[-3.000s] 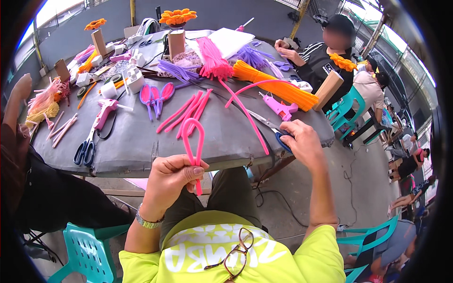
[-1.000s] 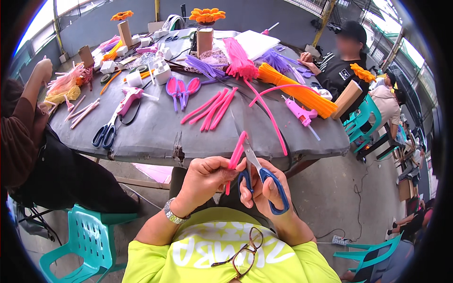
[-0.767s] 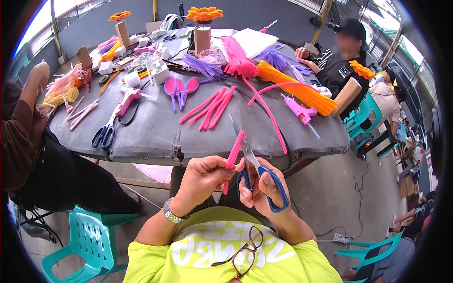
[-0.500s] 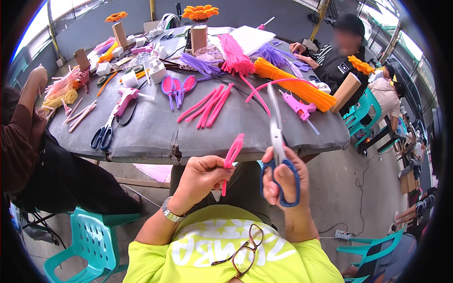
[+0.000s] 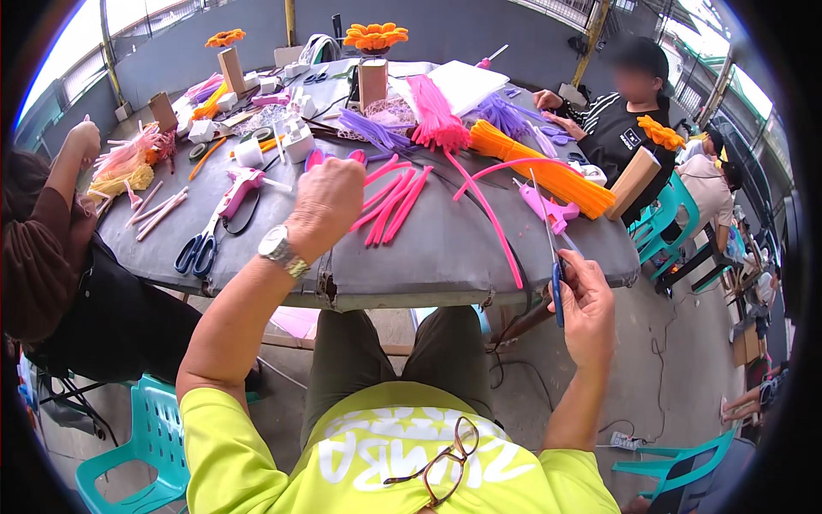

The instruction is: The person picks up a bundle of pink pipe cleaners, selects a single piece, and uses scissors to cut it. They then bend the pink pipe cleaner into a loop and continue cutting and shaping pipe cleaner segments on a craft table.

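My left hand (image 5: 330, 199) reaches over the table in a closed grip. Its fingertips are hidden behind the back of the hand, so what they hold cannot be made out. Just beyond it, pink-and-purple pipe-cleaner loops (image 5: 316, 159) show in part. Beside it lie several cut pink pipe cleaners (image 5: 400, 206). At the table's front right edge, my right hand (image 5: 586, 313) is closed on blue-handled scissors (image 5: 556, 278), blades pointing up and away. A long pink pipe cleaner (image 5: 492, 224) lies bent on the table left of the scissors.
A pink glue gun (image 5: 548, 208) and an orange pipe-cleaner bundle (image 5: 539, 167) lie at right. Another glue gun (image 5: 235, 193) and navy scissors (image 5: 197, 254) lie at left. Orange flowers (image 5: 375, 36) stand farther back. People (image 5: 638, 94) sit at right; another person (image 5: 51, 231) is at left.
My left hand has moved forward from above my lap to the loops on the table; the pink loop it held is out of sight. My right hand has moved right, turning the scissors.
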Tool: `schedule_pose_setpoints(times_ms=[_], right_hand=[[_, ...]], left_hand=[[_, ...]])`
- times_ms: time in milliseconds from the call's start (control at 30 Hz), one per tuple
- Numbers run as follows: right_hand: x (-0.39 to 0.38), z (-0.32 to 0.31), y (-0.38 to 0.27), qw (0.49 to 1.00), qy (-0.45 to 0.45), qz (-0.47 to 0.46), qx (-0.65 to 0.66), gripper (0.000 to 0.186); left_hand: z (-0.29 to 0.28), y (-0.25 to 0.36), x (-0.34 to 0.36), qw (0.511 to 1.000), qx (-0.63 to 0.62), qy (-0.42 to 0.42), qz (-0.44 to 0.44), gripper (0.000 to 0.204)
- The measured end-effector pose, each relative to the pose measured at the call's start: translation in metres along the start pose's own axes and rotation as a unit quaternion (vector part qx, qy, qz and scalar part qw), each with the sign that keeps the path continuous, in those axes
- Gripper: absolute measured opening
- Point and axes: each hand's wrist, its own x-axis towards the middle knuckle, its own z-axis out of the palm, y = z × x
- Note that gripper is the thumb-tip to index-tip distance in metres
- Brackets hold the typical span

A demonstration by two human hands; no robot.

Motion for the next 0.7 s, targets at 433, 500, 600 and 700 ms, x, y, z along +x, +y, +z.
schedule_pose_setpoints(times_ms=[433, 500, 600, 700], right_hand=[[0.009, -0.008, 0.016, 0.958, 0.060, -0.084, -0.269, 0.034], [0.014, -0.004, 0.013, 0.949, 0.044, -0.063, -0.305, 0.028], [0.025, -0.003, 0.012, 0.915, 0.007, -0.090, -0.393, 0.024], [0.040, -0.007, 0.013, 0.886, -0.051, -0.123, -0.444, 0.020]], left_hand=[[-0.011, 0.090, 0.027, 0.953, -0.243, -0.158, 0.084, 0.042], [0.005, 0.111, 0.027, 0.913, -0.311, -0.266, 0.005, 0.057], [0.018, 0.125, 0.022, 0.936, -0.275, -0.219, 0.036, 0.054], [0.031, 0.125, 0.022, 0.930, -0.320, -0.178, 0.034, 0.048]])
